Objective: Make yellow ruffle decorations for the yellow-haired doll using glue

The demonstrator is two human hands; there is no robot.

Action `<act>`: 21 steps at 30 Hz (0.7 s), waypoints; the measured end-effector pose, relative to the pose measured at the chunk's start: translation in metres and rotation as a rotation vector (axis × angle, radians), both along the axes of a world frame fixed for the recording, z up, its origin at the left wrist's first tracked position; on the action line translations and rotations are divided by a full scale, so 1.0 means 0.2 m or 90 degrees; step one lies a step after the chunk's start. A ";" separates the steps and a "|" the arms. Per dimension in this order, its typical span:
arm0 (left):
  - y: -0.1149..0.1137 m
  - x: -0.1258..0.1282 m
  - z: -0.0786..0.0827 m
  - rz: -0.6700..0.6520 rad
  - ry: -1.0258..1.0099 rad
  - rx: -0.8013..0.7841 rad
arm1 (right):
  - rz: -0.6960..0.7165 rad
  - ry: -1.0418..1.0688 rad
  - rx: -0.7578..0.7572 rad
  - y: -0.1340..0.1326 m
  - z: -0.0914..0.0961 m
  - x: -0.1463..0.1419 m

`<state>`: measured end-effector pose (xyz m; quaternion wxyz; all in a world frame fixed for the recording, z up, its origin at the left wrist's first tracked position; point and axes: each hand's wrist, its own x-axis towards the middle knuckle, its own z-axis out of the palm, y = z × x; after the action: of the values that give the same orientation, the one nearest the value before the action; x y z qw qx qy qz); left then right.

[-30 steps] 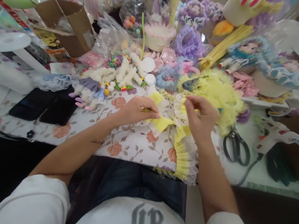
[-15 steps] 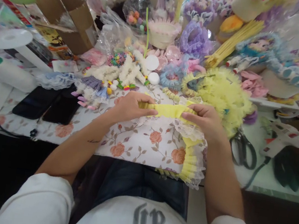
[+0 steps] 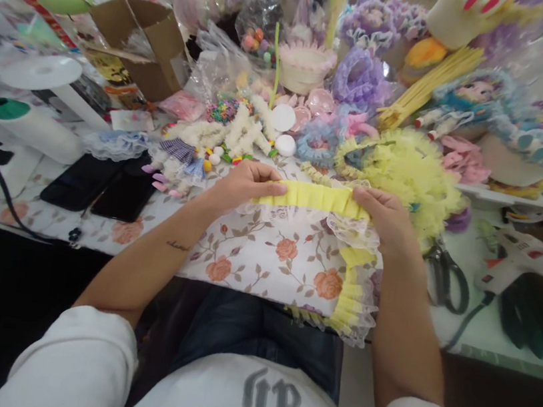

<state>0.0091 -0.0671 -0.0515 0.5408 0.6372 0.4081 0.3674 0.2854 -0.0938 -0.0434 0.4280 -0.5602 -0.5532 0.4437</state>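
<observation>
A yellow pleated ribbon with white lace edging is stretched between my two hands above the flowered cloth. My left hand pinches its left end between thumb and fingers. On the other side, my right hand grips the ribbon with the thumb on top. From the right hand the rest of the trim hangs down, lies over the cloth and runs along the table's front edge. A mass of yellow ruffled tulle sits just beyond my right hand.
Scissors and a glue gun lie to the right. Two dark phones, a thread cone and small dressed doll parts are at left. Behind stand a cardboard box, a pink-rimmed basket and purple ruffles.
The yellow ribbon between my hands now shows its pleats facing up, where it looked smoother and partly folded before. My right hand has shifted slightly right, and the whole view has moved a little.
</observation>
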 end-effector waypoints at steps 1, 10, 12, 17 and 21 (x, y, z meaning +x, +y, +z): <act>0.00 0.01 -0.01 0.007 0.022 0.025 | -0.064 -0.066 0.086 0.00 -0.01 -0.02; -0.10 0.15 -0.07 0.045 0.193 0.490 | 0.182 -0.342 0.513 -0.09 -0.11 -0.30; -0.10 0.15 -0.08 0.049 0.218 0.535 | 0.194 -0.330 0.452 -0.08 -0.14 -0.30; -0.06 0.08 -0.08 0.113 0.306 0.489 | 0.068 -0.226 0.276 -0.05 -0.12 -0.25; 0.00 0.04 -0.08 0.100 0.215 0.205 | 0.004 -0.055 0.060 -0.03 -0.08 -0.21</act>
<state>0.0179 -0.0679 -0.0669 0.3261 0.7336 0.4776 0.3569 0.2434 -0.0997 -0.0594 0.4285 -0.5563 -0.5933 0.3935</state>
